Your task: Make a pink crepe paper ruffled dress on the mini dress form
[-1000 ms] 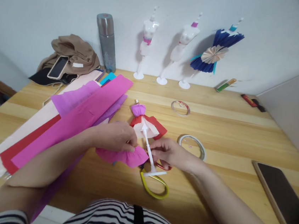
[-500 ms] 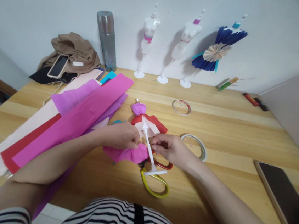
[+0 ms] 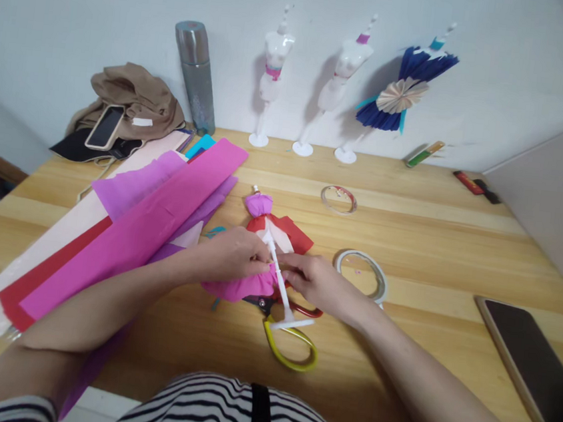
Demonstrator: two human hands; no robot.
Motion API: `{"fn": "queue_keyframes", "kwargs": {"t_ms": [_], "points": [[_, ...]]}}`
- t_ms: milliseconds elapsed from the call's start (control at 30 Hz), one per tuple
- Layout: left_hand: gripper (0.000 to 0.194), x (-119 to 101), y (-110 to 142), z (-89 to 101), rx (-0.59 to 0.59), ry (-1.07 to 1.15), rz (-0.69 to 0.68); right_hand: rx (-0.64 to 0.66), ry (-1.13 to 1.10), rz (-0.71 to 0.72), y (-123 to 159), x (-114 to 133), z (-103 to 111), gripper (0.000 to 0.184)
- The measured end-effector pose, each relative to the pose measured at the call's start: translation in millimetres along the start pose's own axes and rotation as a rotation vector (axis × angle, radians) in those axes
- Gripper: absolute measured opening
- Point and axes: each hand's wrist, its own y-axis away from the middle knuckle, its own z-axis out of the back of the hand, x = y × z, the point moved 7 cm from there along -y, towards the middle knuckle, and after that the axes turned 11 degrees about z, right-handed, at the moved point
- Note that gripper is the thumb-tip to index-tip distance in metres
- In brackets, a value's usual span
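Pinched between thumb and fingers of the left hand (image 3: 239, 255): gathered pink crepe-paper ruffle (image 3: 243, 285). Stretched from just beyond to between both hands' fingers: miniature dress form (image 3: 278, 274) in purple and red. Bent close beside its stand: fingers of the right hand (image 3: 312, 280), grip impossible to tell. Below the fingers, scissors (image 3: 313, 359); right, tape roll (image 3: 382, 282).

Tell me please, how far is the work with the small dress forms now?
Already looks done: the right standing form, in blue paper with a pale rosette. In hand: the lying form, dressed in purple and red; the left hand pinches gathered pink paper, the right hand is by the stem. Probably left: the left form and middle form, wearing only narrow bands.
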Motion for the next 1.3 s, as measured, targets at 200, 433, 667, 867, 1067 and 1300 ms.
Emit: {"fn": "queue_keyframes", "kwargs": {"t_ms": [200,433,667,867,1067,1300], "points": [[0.028,5.5,-2.9,-3.7,-0.034,-0.067,0.06,0.04,0.039,-0.01,-0.5,0.6,-0.8,0.033],[0.027,1.9,-1.3,0.4,-0.047,-0.017,0.08,-0.014,-0.058,0.01,1.4,7.8,4.1,0.037],[0.026,16.0,-7.6,-4.6,-0.051,-0.15,0.155,-0.11,-0.155,-0.171,6.3,-0.5,10.0,0.055],[0.028,17.5,-7.1,-7.0,-0.066,-0.168,0.159,-0.04,-0.146,-0.113,4.4,-1.3,2.4,0.031],[0.026,20.6,-9.8,-10.6,-0.071,-0.127,0.165,-0.027,-0.168,-0.023,1.5,4.2,1.6,0.033],[0.028,11.8,-4.2,-5.3,-0.046,-0.079,0.159,-0.023,-0.148,-0.016,0.2,4.5,1.8,0.026]]}}
